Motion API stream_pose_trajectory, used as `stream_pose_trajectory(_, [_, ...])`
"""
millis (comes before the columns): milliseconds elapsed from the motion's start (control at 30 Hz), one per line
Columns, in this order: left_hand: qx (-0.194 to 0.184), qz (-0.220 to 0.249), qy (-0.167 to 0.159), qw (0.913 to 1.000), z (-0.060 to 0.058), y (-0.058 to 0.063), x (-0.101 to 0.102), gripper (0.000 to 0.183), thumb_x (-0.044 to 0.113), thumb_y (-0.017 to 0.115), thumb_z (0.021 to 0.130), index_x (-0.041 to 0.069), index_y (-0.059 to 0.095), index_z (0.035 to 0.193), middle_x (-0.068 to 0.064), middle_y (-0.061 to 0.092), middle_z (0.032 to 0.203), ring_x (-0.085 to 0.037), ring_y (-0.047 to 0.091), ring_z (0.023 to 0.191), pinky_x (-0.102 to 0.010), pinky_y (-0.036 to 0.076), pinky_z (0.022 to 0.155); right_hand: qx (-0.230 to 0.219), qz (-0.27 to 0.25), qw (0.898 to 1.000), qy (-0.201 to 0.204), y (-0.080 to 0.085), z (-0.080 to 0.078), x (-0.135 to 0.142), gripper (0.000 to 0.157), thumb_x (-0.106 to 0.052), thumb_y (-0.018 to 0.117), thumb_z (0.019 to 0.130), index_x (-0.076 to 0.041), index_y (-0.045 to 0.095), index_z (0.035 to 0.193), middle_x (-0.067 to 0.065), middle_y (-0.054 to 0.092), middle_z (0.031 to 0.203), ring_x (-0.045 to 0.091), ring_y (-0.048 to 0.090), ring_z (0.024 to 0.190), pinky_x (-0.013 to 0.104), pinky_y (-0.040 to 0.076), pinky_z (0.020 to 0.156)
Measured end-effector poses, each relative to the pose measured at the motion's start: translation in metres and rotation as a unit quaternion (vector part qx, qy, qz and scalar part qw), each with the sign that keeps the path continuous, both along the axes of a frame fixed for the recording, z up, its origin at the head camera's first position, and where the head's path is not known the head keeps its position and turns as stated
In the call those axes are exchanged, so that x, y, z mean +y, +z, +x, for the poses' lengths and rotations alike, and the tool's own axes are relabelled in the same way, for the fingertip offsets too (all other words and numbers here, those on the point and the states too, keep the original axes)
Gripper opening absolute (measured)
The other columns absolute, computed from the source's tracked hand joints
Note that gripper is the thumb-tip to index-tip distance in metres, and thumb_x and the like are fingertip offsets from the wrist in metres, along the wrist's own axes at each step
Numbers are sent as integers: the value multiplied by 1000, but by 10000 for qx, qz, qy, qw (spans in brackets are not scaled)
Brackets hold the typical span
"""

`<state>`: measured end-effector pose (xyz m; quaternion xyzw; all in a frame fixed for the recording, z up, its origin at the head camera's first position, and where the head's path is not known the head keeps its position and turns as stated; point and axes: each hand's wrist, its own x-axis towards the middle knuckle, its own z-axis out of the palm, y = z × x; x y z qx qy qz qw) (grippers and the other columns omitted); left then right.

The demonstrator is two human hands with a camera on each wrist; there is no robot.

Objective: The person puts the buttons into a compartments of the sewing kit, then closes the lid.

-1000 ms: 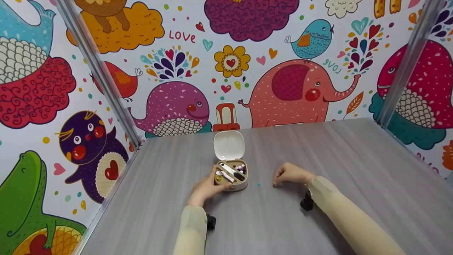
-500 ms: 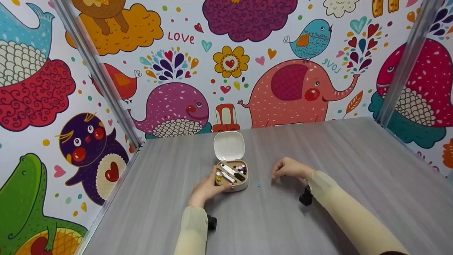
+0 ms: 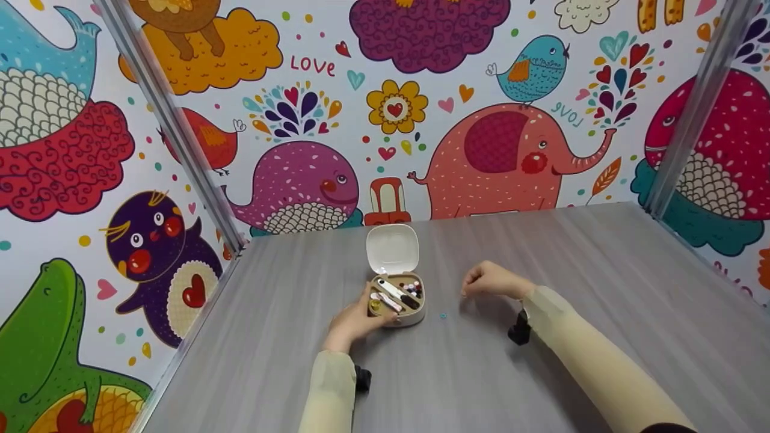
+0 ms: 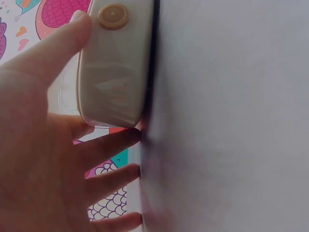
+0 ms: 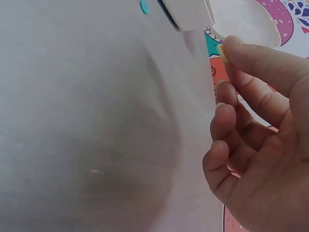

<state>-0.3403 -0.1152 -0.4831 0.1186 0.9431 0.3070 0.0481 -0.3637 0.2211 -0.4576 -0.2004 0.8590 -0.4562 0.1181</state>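
A white sewing box (image 3: 412, 319) stands on the table with its lid (image 3: 393, 249) up. Inside lie a white and black tool (image 3: 397, 293), small colored buttons (image 3: 414, 288) and a yellow piece (image 3: 375, 305) in separate compartments. My left hand (image 3: 354, 322) grips the box at its left, thumb over the front rim near the round tan button ornament (image 4: 113, 16); its lower fingers are spread toward the table. My right hand (image 3: 494, 281), above the table right of the box, pinches a small yellow button (image 5: 222, 52) between thumb and index finger, mostly hidden. Its other fingers are curled.
A small blue button (image 3: 443, 316) lies on the grey table (image 3: 541, 246) between the box and my right hand. Behind the box rises a wall (image 3: 391, 54) printed with cartoon animals, and another panel (image 3: 90, 240) borders the left. Metal posts (image 3: 174, 126) mark the corners.
My right hand has lifted and shifted slightly away from me, its fingertips now farther from the table. The left hand stays on the box, and the blue button has not moved.
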Motion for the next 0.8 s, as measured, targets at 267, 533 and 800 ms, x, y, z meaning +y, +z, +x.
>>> stream_pose_trajectory(267, [11, 40, -11, 10000, -1, -1, 0, 106, 64, 67, 79, 8, 20, 155, -27, 42, 144, -44, 47, 124, -59, 38, 98, -90, 87, 9997, -231, -11, -7, -8, 10, -11, 72, 84, -1, 75, 84, 4, 67, 76, 9, 49, 64, 27, 40, 59])
stream_pose_trajectory(533, [-6, 95, 27, 10000, 1, -1, 0, 106, 64, 67, 79, 7, 19, 155, -27, 41, 145, -44, 46, 125, -59, 37, 99, 42, -80, 9998, -170, -13, -12, -18, 10, -8, 71, 84, 1, 74, 85, 3, 66, 73, 8, 50, 62, 23, 40, 55])
stream_pose_trajectory(800, [-7, 190, -26, 9998, 2, 1, 1, 106, 61, 69, 80, 7, 18, 155, -28, 41, 144, -45, 46, 125, -59, 38, 99, 40, -205, 9995, -236, -16, -18, -27, 10, -8, 69, 85, 1, 74, 85, 2, 65, 72, 12, 51, 63, 25, 41, 56])
